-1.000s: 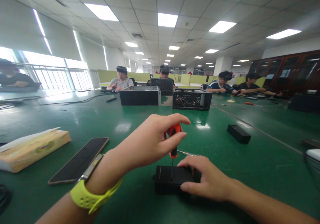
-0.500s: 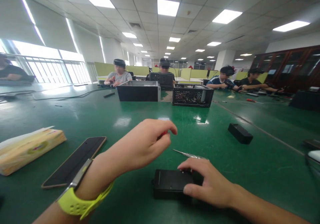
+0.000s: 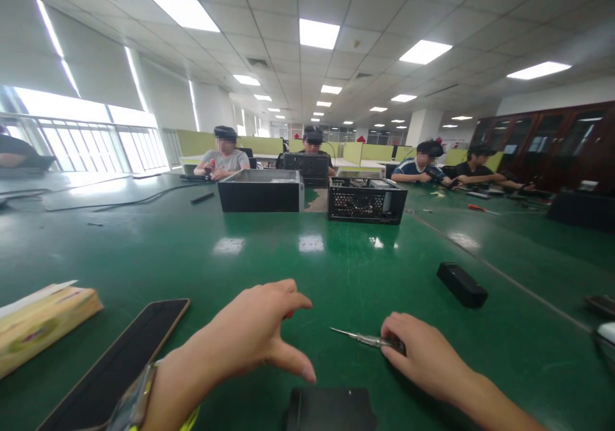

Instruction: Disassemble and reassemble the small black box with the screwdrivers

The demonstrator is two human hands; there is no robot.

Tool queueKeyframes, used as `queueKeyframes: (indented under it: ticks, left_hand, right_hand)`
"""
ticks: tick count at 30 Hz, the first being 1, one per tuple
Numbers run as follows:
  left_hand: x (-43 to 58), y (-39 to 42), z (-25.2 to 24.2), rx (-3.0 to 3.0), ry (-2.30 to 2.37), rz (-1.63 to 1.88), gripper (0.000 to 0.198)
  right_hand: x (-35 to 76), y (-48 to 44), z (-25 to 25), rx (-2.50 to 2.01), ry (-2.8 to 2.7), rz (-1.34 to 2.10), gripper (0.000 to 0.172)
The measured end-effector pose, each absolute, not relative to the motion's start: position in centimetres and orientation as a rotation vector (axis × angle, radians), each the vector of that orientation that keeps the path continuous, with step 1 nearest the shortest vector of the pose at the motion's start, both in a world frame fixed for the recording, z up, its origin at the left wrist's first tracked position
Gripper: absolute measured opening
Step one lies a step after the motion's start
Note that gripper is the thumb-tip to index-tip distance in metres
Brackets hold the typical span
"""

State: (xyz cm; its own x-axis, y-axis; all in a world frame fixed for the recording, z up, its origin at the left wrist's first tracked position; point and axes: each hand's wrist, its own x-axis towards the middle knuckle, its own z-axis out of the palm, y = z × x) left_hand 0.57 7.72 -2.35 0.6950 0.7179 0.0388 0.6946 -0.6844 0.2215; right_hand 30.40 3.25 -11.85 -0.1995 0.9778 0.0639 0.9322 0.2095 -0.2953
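Observation:
My left hand hovers low over the green table, fingers curled and thumb stuck out. A sliver of the red screwdriver handle shows under its fingertips; the rest is hidden. My right hand rests on the table to the right, its fingertips closed over the dark end of a thin metal tool that lies flat and points left. A small black box sits at the bottom edge, below and between both hands, touched by neither.
A dark phone and a yellow tissue box lie at left. Another small black box sits at right. Two open computer cases stand mid-table. Several people sit at the far side.
The view tilted up, so the black box dropped to the bottom edge. My right hand left the box and went to the thin metal tool. My left hand lifted the screwdriver off the box and lowered.

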Motion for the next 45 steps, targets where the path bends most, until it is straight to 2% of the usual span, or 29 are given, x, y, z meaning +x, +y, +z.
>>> queueKeyframes:
  ticks: [5, 9, 17, 21, 23, 25, 37, 45]
  left_hand:
    - [1.0, 8.7, -2.7, 2.659, 1.085, 0.152, 0.083]
    - [1.3, 8.2, -4.5, 2.625, 1.049, 0.158, 0.086]
    - [0.3, 2.5, -9.7, 2.523, 1.149, 0.246, 0.104]
    - [1.6, 1.3, -10.3, 2.61, 1.056, 0.243, 0.086]
    - [2.1, 1.3, -10.5, 2.639, 1.032, 0.22, 0.065]
    - [2.2, 1.2, -10.8, 2.648, 1.011, 0.225, 0.054]
    - [1.3, 0.7, -11.4, 2.637, 0.975, 0.317, 0.043]
    - [1.0, 0.2, -11.5, 2.687, 0.994, 0.302, 0.048]
  right_hand:
    - [30.3, 4.5, -11.3, -1.672, -2.044, 0.495, 0.017]
    - [31.5, 4.8, -11.6, -1.418, -1.671, 0.714, 0.024]
    - [32.3, 1.7, -10.8, -0.965, -1.288, 0.837, 0.015]
    - [31.3, 0.4, -10.6, -0.929, -1.363, 0.881, 0.01]
    - [31.1, -0.1, -10.7, -0.926, -1.434, 0.871, 0.009]
    - [31.1, -0.4, -10.8, -0.927, -1.495, 0.842, 0.008]
    - [31.4, 0.0, -12.0, -0.924, -1.581, 0.753, 0.004]
    - [31.8, -0.5, -11.7, -0.949, -1.744, 0.611, 0.008]
